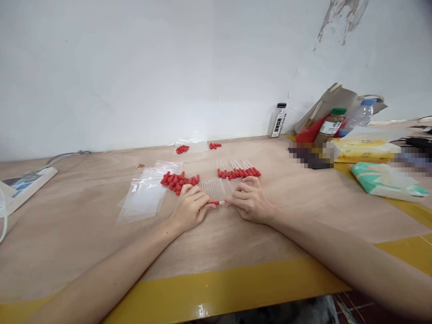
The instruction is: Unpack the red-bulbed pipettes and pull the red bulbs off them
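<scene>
My left hand [192, 208] pinches a red rubber bulb [213, 203] low over the table. Facing it, my right hand [249, 200] is closed on a clear glass dropper tube [223, 203], whose end meets the bulb. Whether the tube sits inside the bulb, I cannot tell. Just behind both hands lies a row of bare clear tubes [212, 186], partly hidden by my right fingers. A pile of loose red bulbs [175, 182] lies beyond my left hand. Beyond my right hand, several droppers with red bulbs [239, 173] lie side by side.
Clear plastic bags [143, 193] lie left of the bulb pile. More red bulbs [182, 149] rest on plastic near the wall. A power strip [29, 186] is at far left. A dark-capped bottle [278, 120], a green-capped bottle [332, 126] and tissue packs [388, 182] stand right.
</scene>
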The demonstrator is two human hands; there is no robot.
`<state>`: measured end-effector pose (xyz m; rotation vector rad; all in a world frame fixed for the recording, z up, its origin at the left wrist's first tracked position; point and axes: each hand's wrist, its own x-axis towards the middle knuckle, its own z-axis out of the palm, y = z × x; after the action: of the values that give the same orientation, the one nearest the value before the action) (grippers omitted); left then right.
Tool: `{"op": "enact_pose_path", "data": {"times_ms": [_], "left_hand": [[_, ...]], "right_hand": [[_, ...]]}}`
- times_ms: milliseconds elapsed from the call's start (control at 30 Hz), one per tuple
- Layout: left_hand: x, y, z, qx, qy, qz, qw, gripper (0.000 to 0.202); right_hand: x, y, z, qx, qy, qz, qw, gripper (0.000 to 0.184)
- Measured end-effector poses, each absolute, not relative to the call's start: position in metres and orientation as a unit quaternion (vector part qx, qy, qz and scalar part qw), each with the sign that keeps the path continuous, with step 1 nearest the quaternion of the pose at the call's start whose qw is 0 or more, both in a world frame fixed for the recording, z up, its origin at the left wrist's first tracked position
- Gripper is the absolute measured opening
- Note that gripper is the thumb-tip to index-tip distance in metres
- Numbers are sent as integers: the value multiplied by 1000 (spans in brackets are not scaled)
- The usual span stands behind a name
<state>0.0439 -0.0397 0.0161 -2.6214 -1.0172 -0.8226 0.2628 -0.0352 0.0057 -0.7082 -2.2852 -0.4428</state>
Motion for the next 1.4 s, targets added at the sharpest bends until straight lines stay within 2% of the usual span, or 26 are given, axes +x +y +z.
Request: {"op": "enact_pose_path", "data": {"times_ms": [167,333,433,533,667,833,1100,1300,1400], "left_hand": [[35,-41,16,-886,-341,-294,107,24],[19,-38,19,-835,-388,-389,29,16],[8,-27,29,-761,-458,-459,11,20],[-13,-8,37,-662,-555,-502,40,26],[-41,16,38,-598,-629,-496,10,30],[-49,27,30,-575,-653,-492,-13,32],[-62,34,22,-563,-729,-388,-29,20],[-66,31,28,-550,-750,-368,-2,28],[-53,22,33,-575,-705,-405,90,26]], "right_hand": [[279,-34,3,-283,-878,-159,352,20],[310,-25,9,-446,-802,-78,391,23],[316,-20,12,-508,-766,9,393,26],[315,-17,11,-557,-749,35,358,22],[312,-16,8,-593,-744,21,308,16],[308,-19,6,-597,-749,18,288,7],[301,-15,-3,-573,-762,1,302,17],[297,-13,-8,-531,-788,-3,311,25],[298,-12,-5,-540,-780,14,317,26]]}}
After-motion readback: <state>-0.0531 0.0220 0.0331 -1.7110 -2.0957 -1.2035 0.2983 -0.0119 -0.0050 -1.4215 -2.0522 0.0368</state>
